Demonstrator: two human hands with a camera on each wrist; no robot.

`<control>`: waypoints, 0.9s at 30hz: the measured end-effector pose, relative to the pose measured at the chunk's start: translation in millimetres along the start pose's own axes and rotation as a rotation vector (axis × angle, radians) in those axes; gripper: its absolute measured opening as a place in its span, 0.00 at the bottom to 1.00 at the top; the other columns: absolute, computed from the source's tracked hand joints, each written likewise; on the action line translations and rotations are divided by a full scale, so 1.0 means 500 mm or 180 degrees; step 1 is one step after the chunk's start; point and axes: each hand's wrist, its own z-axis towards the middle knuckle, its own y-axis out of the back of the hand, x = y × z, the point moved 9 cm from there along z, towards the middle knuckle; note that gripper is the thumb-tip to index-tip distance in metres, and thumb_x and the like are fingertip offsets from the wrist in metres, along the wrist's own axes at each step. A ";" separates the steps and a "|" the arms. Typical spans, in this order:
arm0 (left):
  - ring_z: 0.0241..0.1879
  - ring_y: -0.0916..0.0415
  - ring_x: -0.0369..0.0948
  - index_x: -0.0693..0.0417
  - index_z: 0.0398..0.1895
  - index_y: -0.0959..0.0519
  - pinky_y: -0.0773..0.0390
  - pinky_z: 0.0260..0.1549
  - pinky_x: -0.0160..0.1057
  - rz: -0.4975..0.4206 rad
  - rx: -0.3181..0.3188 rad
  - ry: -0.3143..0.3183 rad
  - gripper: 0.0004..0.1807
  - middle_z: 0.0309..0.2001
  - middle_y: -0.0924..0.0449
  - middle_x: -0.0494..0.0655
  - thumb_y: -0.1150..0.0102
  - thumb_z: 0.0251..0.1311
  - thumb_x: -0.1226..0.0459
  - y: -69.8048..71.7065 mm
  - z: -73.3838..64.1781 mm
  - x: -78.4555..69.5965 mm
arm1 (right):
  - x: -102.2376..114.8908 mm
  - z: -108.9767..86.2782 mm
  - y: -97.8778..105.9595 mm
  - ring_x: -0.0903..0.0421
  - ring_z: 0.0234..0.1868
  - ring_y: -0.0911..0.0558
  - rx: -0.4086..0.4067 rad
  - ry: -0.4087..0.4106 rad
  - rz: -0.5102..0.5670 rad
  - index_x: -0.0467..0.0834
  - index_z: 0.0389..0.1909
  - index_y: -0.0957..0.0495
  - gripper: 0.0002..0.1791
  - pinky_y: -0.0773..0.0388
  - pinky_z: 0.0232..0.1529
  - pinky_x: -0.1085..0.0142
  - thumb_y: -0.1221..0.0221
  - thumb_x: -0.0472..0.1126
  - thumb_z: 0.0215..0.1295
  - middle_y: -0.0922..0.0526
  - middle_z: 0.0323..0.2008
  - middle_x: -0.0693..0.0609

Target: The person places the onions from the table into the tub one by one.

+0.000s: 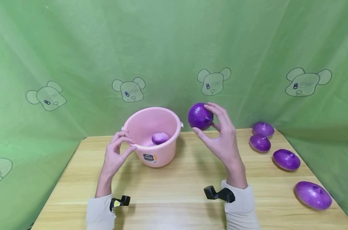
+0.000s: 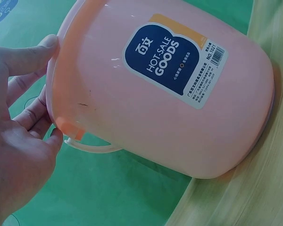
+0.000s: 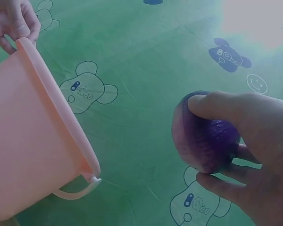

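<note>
A purple onion (image 1: 200, 117) is held in the air by my right hand (image 1: 224, 137), to the right of the bucket and above the table. In the right wrist view the thumb lies on one side of that onion (image 3: 205, 136) and the fingers on the other. My left hand (image 1: 114, 153) pinches the near-left rim of a pink bucket (image 1: 159, 156), thumb outside and fingers over the edge. Another purple onion (image 1: 160, 138) lies inside the bucket. The left wrist view shows the bucket's printed label (image 2: 174, 61) close up.
Several more purple onions run along the table's right side, from a far onion (image 1: 263, 129) to a near onion (image 1: 313, 195). The wooden table (image 1: 168, 198) meets a green curtain (image 1: 168, 48) with printed mouse faces at the back and sides. The bucket's white handle (image 3: 80, 190) hangs down.
</note>
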 end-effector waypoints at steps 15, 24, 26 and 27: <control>0.68 0.39 0.60 0.71 0.38 0.19 0.47 0.79 0.49 0.0038 0.0014 0.0004 0.11 0.50 0.26 0.55 0.32 0.52 0.83 0.002 0.001 0.001 | -0.016 -0.002 -0.017 0.50 0.67 0.27 -0.0032 -0.0155 0.0151 0.50 0.70 0.27 0.43 0.17 0.57 0.61 0.22 0.33 0.51 0.31 0.70 0.52; 0.68 0.37 0.53 0.70 0.38 0.19 0.48 0.79 0.49 0.0033 -0.0006 0.0045 0.10 0.50 0.26 0.55 0.32 0.53 0.83 0.000 0.000 -0.002 | 0.012 -0.004 -0.021 0.46 0.67 0.26 -0.0107 -0.0149 0.0312 0.36 0.67 0.28 0.41 0.16 0.54 0.67 0.24 0.25 0.50 0.30 0.68 0.40; 0.69 0.37 0.54 0.70 0.38 0.19 0.48 0.79 0.50 0.0034 -0.0008 0.0042 0.10 0.50 0.26 0.55 0.32 0.53 0.83 0.001 0.001 -0.002 | 0.029 -0.003 -0.022 0.45 0.67 0.26 -0.0116 -0.0136 0.0351 0.33 0.66 0.28 0.40 0.16 0.54 0.67 0.25 0.24 0.50 0.31 0.67 0.36; 0.69 0.37 0.54 0.70 0.38 0.19 0.48 0.79 0.50 0.0027 -0.0008 0.0037 0.10 0.50 0.26 0.55 0.32 0.53 0.83 0.001 0.002 -0.003 | 0.038 -0.003 -0.023 0.45 0.67 0.26 -0.0114 -0.0130 0.0367 0.32 0.65 0.28 0.39 0.16 0.55 0.66 0.26 0.24 0.50 0.31 0.67 0.35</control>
